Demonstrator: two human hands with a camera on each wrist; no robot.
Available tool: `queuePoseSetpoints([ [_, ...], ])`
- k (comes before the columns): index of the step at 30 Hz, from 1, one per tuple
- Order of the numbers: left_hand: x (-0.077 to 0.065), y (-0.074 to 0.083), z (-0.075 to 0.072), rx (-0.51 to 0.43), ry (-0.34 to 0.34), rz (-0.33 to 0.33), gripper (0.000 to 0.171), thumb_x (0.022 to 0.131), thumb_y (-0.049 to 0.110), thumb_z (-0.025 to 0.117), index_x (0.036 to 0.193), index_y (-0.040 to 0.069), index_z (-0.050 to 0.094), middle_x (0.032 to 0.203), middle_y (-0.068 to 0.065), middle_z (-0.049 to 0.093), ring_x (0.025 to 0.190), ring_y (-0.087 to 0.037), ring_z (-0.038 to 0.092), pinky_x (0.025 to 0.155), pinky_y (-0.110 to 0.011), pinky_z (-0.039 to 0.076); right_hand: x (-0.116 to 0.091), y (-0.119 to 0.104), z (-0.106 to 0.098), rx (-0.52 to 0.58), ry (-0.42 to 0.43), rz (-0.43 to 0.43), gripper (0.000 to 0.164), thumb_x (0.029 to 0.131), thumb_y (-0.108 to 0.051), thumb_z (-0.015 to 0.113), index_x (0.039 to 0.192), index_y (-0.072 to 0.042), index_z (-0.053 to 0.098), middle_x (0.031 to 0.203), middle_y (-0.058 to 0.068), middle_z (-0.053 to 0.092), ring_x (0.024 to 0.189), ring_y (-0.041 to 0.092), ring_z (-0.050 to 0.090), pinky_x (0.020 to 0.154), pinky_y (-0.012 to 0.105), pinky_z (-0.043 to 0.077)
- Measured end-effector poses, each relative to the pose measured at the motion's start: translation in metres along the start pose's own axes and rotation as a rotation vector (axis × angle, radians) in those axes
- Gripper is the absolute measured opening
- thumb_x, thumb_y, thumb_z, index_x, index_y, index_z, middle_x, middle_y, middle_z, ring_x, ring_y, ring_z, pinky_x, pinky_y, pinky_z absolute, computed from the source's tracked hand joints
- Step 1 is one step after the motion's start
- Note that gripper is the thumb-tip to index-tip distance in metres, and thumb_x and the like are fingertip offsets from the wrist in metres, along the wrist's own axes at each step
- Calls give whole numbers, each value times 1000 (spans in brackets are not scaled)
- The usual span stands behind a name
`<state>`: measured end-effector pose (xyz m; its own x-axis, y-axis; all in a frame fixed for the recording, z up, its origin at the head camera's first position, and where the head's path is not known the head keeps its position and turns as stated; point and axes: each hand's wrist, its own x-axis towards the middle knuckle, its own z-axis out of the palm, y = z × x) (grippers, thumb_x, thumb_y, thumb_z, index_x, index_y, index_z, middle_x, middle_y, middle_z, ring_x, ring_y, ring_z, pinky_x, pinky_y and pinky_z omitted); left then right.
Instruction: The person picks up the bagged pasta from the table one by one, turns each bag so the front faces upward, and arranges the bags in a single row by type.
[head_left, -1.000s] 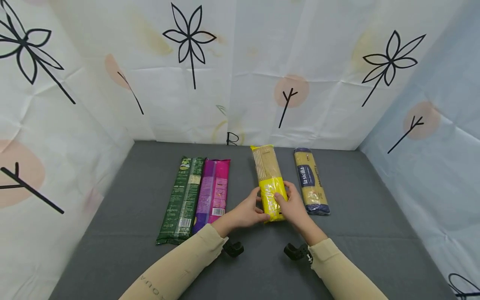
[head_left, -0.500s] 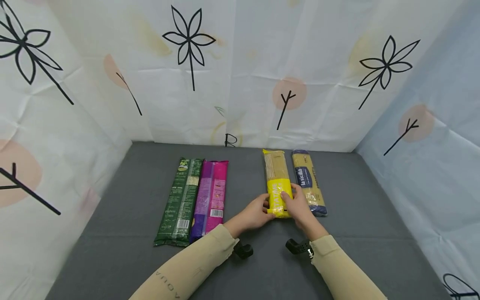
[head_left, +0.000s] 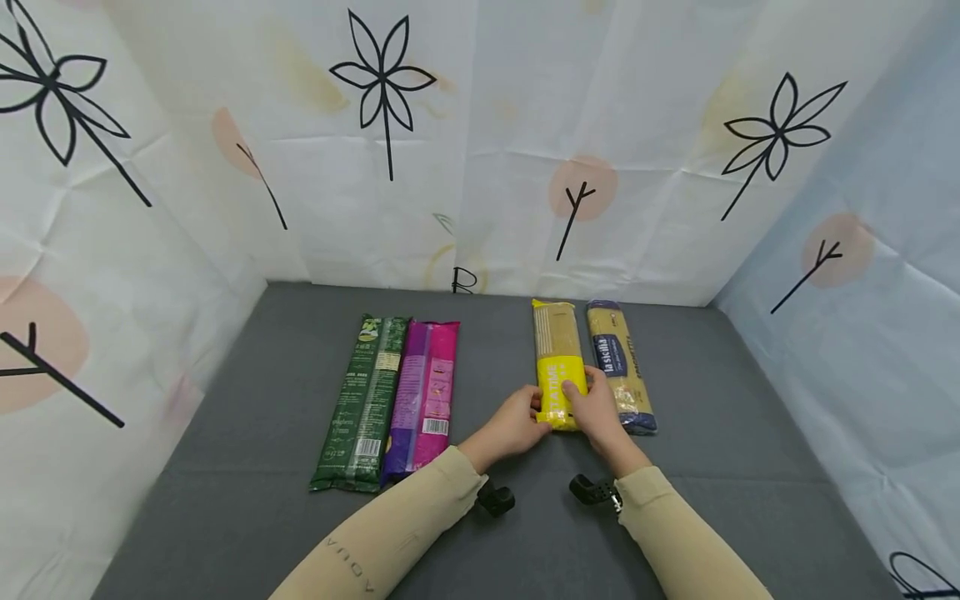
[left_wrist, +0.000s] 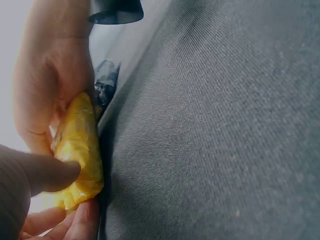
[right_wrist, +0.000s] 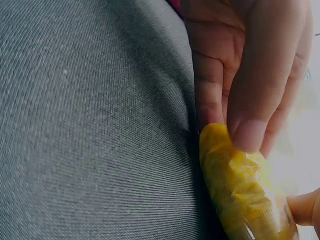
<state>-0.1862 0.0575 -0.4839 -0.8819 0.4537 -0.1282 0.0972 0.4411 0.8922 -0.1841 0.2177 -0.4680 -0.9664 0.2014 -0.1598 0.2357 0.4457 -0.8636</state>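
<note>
Both hands are on a yellow spaghetti packet (head_left: pixel 557 337), whose clear upper part shows the pale strands. My left hand (head_left: pixel 512 423) pinches its near left corner; in the left wrist view the thumb (left_wrist: pixel 57 174) lies over the yellow wrapper (left_wrist: pixel 82 145), fingers beneath its end. My right hand (head_left: pixel 597 408) grips the right side, thumb on top and fingers along the edge. Right beside it lies a blue-ended "la sicilia" pasta packet (head_left: pixel 621 362), partly behind the right hand. The right wrist view shows the crumpled yellow end (right_wrist: pixel 240 185) close over the cloth.
To the left, a green packet (head_left: pixel 362 408) and a purple and pink packet (head_left: pixel 425 392) lie side by side on the dark grey table (head_left: pixel 247 467). White patterned cloth walls (head_left: pixel 502 108) enclose the back and sides.
Both hands have moved the yellow spaghetti packet to the right, up close to the la sicilia packet, and turned it straighter. In the last half second it has barely moved.
</note>
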Motion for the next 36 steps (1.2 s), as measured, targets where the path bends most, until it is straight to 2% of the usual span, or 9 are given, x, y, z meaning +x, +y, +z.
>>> queuePoseSetpoints([
  [5, 4, 0, 3, 85, 64, 9, 52, 88, 8, 72, 132, -1, 47, 105, -5, 52, 91, -16, 54, 80, -29, 49, 2, -2, 0, -102, -9, -54, 60, 100, -19, 52, 148, 2, 24, 138, 28, 40, 115, 37, 49, 94, 51, 44],
  [11, 10, 0, 7, 145, 73, 14, 56, 90, 13, 71, 138, 0, 46, 105, -4, 52, 93, -15, 54, 79, -27, 49, 6, -4, -5, -218, -32, -90, 61, 100, -19, 51, 148, 5, 24, 144, 28, 35, 123, 39, 44, 99, 53, 39],
  [17, 13, -2, 7, 134, 58, 12, 55, 91, 14, 70, 139, 1, 46, 107, -4, 52, 92, -14, 53, 80, -27, 49, 8, -6, -6, -245, -38, -109, 62, 99, -18, 53, 148, 7, 25, 143, 29, 36, 120, 40, 45, 97, 53, 41],
  [22, 9, -2, -1, 108, 57, 34, 51, 93, 13, 66, 139, 2, 48, 114, -6, 58, 96, -14, 57, 82, -27, 50, 3, -7, -5, -260, -19, -137, 68, 96, -22, 59, 148, 5, 24, 142, 29, 34, 120, 40, 44, 97, 54, 41],
  [26, 2, -2, -15, 96, 108, 70, 46, 95, 13, 64, 138, 4, 51, 122, -8, 61, 100, -15, 60, 85, -30, 51, -2, -8, -6, -290, 10, -175, 72, 95, -29, 62, 148, 2, 25, 141, 26, 35, 121, 38, 42, 101, 53, 38],
  [30, -3, -5, -38, 98, 161, 91, 48, 95, 17, 64, 139, 5, 51, 127, -9, 59, 105, -18, 60, 87, -34, 51, -8, -16, -5, -266, 39, -223, 72, 93, -36, 64, 148, -2, 30, 141, 21, 37, 124, 36, 41, 103, 52, 36],
  [33, -7, -9, -58, 89, 199, 82, 49, 95, 18, 64, 140, 6, 50, 129, -10, 57, 109, -21, 59, 88, -37, 51, -15, -24, -1, -209, 32, -259, 74, 91, -39, 66, 147, -4, 33, 139, 19, 39, 124, 35, 42, 101, 51, 38],
  [36, -12, -15, -83, 69, 233, 46, 51, 95, 20, 64, 142, 8, 48, 133, -11, 54, 113, -24, 57, 88, -41, 51, -23, -33, 9, -157, -3, -292, 77, 89, -42, 69, 146, -4, 34, 137, 18, 42, 122, 35, 45, 100, 50, 40],
])
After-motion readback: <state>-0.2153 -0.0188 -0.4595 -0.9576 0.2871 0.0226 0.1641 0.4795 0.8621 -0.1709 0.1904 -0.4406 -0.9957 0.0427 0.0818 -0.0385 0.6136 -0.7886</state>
